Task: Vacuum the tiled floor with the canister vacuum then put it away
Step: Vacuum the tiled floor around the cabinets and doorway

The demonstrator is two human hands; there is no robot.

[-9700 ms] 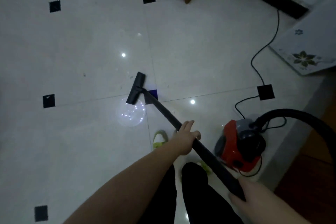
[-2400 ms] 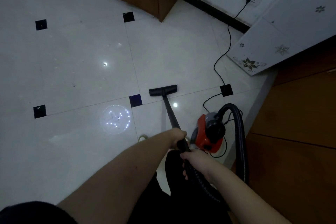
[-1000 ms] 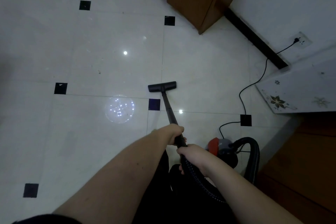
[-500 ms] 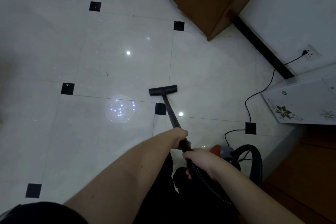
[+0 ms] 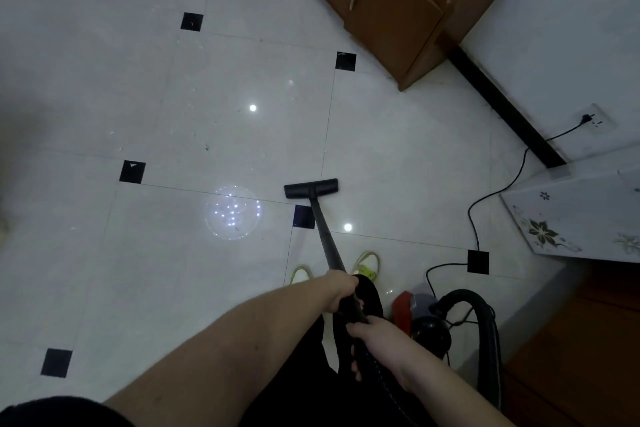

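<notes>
**Both hands on the wand, floor head flat on the tiles ahead**

Head view, changes first: against half a second ago the view has tipped back a little, so both shoes (image 5: 366,263) now show under the wand, and more of the wall socket (image 5: 596,120) is in frame. The grip looks the same as before. The floor head sits at about the same spot by the dark tile inset.

Left hand (image 5: 341,289) is wrapped round the wand (image 5: 323,236), fingers closed on it. Right hand (image 5: 375,340) is just behind, fingers clamped on the ribbed hose (image 5: 485,340) end where it meets the wand. Floor head (image 5: 311,187) lies flat on the tiled floor (image 5: 173,97), just beyond the dark inset (image 5: 304,217), wand sloping back to the hands.

Canister vacuum (image 5: 420,317), red and grey, stands on the floor right of the legs, partly hidden by the right arm; the hose arches up from it.

Around: power cord (image 5: 485,198) runs from the socket across the floor towards the canister. Brown cabinet (image 5: 391,10) at top, against the wall. White flowered panel (image 5: 571,218) at right, near the cord. Light reflections and small specks on the tiles left of the floor head.
</notes>
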